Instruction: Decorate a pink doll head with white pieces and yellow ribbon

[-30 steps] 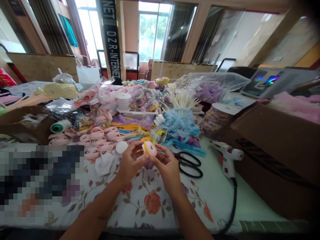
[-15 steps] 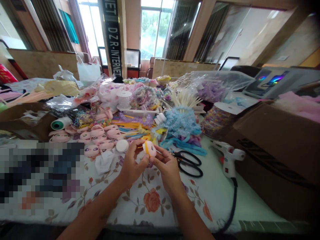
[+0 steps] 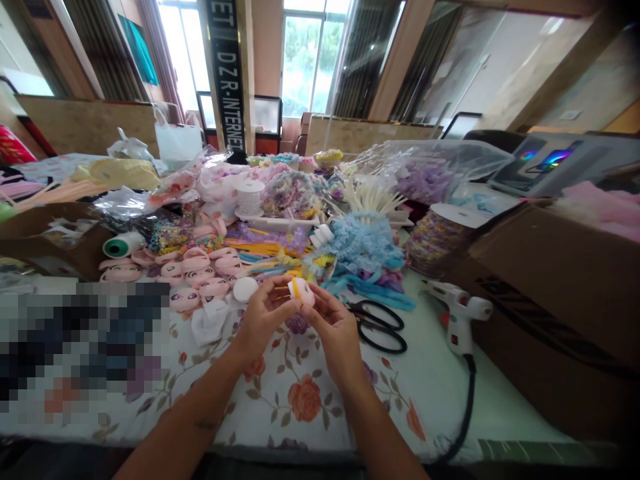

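Between both hands, above the flowered cloth, is a small pale pink doll head (image 3: 307, 293) with a painted eye and a yellow strip along its side; some white shows at its left edge. My left hand (image 3: 265, 317) pinches it from the left, thumb at its lower edge. From the right, my right hand (image 3: 334, 323) grips it, thumb underneath and fingers partly hidden behind. Black-handled scissors (image 3: 383, 327) lie just right of my right hand, their blades mostly hidden. A round white disc (image 3: 245, 289) and a crumpled white cloth (image 3: 210, 322) sit left of my left hand.
Several pink doll faces (image 3: 200, 277) lie at the left, near a thread cone (image 3: 123, 245). Light blue ruffled trim (image 3: 363, 243) is piled ahead. A white glue gun (image 3: 457, 313) with a dark cord and a large cardboard box (image 3: 560, 320) stand at the right.
The doll head has turned a little in my fingers, so more white shows on its left side and its face points further right. Both hands still hold it.
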The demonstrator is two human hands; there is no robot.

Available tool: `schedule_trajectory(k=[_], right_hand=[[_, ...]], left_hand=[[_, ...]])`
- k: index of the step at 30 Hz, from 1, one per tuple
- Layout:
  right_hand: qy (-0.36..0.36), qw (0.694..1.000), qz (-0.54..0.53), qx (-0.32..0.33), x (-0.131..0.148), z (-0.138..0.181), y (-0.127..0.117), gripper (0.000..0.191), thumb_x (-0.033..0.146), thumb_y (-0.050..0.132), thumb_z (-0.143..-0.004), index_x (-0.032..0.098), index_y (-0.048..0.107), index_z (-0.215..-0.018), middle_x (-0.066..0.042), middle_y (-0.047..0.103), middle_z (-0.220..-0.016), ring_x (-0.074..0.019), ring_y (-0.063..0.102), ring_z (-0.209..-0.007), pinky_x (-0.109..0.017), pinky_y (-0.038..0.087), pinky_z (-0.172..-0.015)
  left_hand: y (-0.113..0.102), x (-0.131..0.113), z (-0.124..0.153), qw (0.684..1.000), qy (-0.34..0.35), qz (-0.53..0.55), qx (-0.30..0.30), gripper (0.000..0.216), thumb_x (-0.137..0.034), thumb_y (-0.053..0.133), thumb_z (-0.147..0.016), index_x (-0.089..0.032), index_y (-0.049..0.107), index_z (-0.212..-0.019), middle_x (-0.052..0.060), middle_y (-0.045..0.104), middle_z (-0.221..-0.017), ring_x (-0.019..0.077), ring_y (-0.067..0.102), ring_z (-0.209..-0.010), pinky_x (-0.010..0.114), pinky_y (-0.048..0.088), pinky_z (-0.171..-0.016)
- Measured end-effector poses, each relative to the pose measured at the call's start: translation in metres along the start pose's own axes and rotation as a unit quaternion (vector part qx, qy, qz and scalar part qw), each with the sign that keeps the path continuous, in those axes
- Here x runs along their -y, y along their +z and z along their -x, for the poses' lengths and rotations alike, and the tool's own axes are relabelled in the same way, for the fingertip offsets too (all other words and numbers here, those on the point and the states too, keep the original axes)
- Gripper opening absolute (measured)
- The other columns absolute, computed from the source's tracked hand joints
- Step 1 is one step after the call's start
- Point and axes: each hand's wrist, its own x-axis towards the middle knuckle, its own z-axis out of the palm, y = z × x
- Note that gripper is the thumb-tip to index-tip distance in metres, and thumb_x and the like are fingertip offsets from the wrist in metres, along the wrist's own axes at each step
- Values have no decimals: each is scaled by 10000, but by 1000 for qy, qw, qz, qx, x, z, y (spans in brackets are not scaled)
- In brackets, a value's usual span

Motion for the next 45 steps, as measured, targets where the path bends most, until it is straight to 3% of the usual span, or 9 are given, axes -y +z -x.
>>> schedule_trajectory(k=[9,14,26,32,38,45], right_hand=[[-48,997,56,4,-4,-1,-2,302,321,728,-724,193,591,-960,-53,721,-916,-198,662,-833,-299,524,-719],[-65,996,62,14,-8,-2,-4,289,316,727,-726,199,601,-958,-50,719,-935,-197,663,-857,-314,519,-757],[-79,995,66,5,-6,0,-1,265,309,746,-699,189,619,-898,-47,719,-909,-186,664,-812,-329,533,-742],[-85,995,41,9,-4,2,-5,281,257,764,-679,204,622,-916,-55,705,-1002,-215,653,-946,-383,500,-871],[-127,990,-17,51,-1,4,-3,329,176,788,-640,234,634,-924,-66,654,-1174,-241,562,-1161,-412,428,-1001],[-105,989,-57,85,-1,1,-6,348,156,784,-647,241,626,-945,-62,637,-1211,-228,567,-1159,-399,447,-991]], left_hand=[[-5,2,-2,1000,-7,-20,-6,326,-180,738,-650,-165,636,-959,72,689,-964,197,637,-901,264,482,-775],[-10,7,-4,999,2,-39,25,342,-222,722,-680,-171,592,-993,57,662,-1001,195,621,-941,296,469,-818],[-9,13,-4,997,40,-56,18,344,-247,715,-688,-179,576,-996,61,653,-1028,214,618,-982,327,485,-831],[-13,8,-5,996,43,-33,71,406,-208,749,-660,-185,610,-1041,88,652,-1107,247,613,-1044,389,485,-901],[-20,-2,-5,982,117,-8,150,460,-129,764,-630,-222,630,-1060,102,582,-1236,275,547,-1166,424,466,-971],[-16,1,2,973,181,-71,122,463,-48,682,-675,-230,609,-1095,98,530,-1241,271,523,-1187,434,446,-1002]])
